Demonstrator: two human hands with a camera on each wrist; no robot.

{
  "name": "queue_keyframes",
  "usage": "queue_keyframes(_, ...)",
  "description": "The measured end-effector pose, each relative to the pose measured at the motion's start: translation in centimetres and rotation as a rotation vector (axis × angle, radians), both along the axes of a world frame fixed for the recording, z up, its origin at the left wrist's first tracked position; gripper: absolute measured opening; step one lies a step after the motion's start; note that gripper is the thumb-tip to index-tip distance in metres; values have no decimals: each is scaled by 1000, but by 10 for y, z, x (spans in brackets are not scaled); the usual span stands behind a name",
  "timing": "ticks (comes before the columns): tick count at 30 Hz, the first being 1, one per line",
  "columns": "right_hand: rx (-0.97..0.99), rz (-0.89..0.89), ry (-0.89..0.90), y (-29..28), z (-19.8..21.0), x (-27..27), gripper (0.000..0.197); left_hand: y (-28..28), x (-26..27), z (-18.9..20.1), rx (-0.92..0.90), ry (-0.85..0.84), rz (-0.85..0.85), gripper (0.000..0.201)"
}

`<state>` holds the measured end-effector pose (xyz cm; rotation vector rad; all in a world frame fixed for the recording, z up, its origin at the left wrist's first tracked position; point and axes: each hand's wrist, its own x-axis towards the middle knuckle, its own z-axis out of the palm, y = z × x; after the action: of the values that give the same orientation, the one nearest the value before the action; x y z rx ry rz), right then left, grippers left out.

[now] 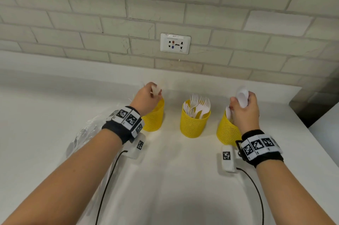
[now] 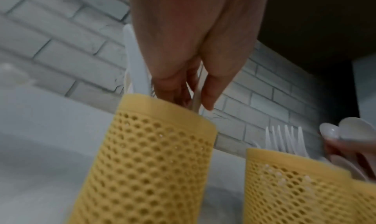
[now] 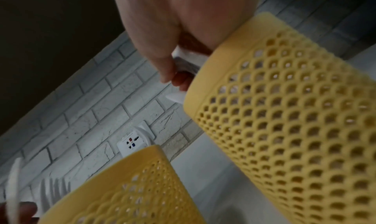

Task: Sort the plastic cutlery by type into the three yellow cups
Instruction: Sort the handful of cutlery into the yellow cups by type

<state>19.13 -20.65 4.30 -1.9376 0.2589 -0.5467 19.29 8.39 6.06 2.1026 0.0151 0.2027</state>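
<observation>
On the white counter [image 1: 174, 179] stand three yellow mesh cups in a row. The middle cup [image 1: 194, 123] holds the forks [image 1: 199, 102]. The left hand [image 1: 148, 99] pinches white knives [image 1: 156, 90] above the left cup [image 1: 154, 118]; the left wrist view shows their handles [image 2: 196, 97] dipping past the rim. The right hand [image 1: 245, 111] clasps a bundle of spoons [image 1: 242, 96] over the right cup [image 1: 226, 131]. A crumpled plastic bag [image 1: 86, 133] lies beside the left forearm, and a wall socket [image 1: 175, 43] sits behind.
</observation>
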Motion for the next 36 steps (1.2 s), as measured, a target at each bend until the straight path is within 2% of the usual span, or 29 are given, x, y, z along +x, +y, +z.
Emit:
queue_keyframes(2,-16,10,25,1,0,-1,32,3,-1,2,58,-35,-29,25)
queue_keyframes(4,-18,21,5,3,0,-3,41,10,-4,19,82,-154,-25,41)
queue_keyframes(6,-51,49,-32,3,-1,-5,42,21,-4,36,342,-171,-37,51)
queue_keyframes(8,-76,57,-64,3,-3,-4,39,32,-4,44,687,27,-94,61)
queue_keyframes(10,-100,53,-101,2,-5,-4,29,42,-4,40,878,272,-151,74)
queue_keyframes(12,-162,41,-123,1,-8,-5,18,48,-3,32,860,388,-213,82)
queue_keyframes(14,-226,30,-125,1,-10,-6,10,49,-3,31,770,419,-268,84)
queue_keyframes(18,-327,0,-190,3,-12,-9,12,52,-2,36,789,397,-318,80)
queue_keyframes(21,-424,6,-382,14,-3,-16,18,54,0,37,874,353,-311,63)
queue_keyframes(23,-455,108,-461,28,4,-20,24,52,1,38,947,272,-277,47)
queue_keyframes(24,-460,197,-434,35,6,-20,30,50,2,39,981,227,-264,41)
queue_keyframes(26,-477,365,-265,48,3,-16,48,46,4,38,1009,168,-252,34)
queue_keyframes(28,-520,456,-166,60,-1,-19,61,44,5,37,997,147,-254,30)
queue_keyframes(29,-561,479,-219,66,-3,-23,59,44,6,35,977,140,-260,28)
queue_keyframes(31,-634,517,-420,86,-10,-36,42,45,6,33,923,136,-277,23)
queue_keyframes(32,-664,543,-461,98,-14,-43,34,46,6,32,898,137,-282,22)
queue_keyframes(33,-697,570,-404,110,-18,-49,31,47,7,32,874,140,-281,20)
queue_keyframes(34,-722,600,-221,122,-21,-53,34,47,7,32,851,144,-277,19)
queue_keyframes(36,-819,615,278,141,-31,-50,49,47,9,32,827,164,-276,20)
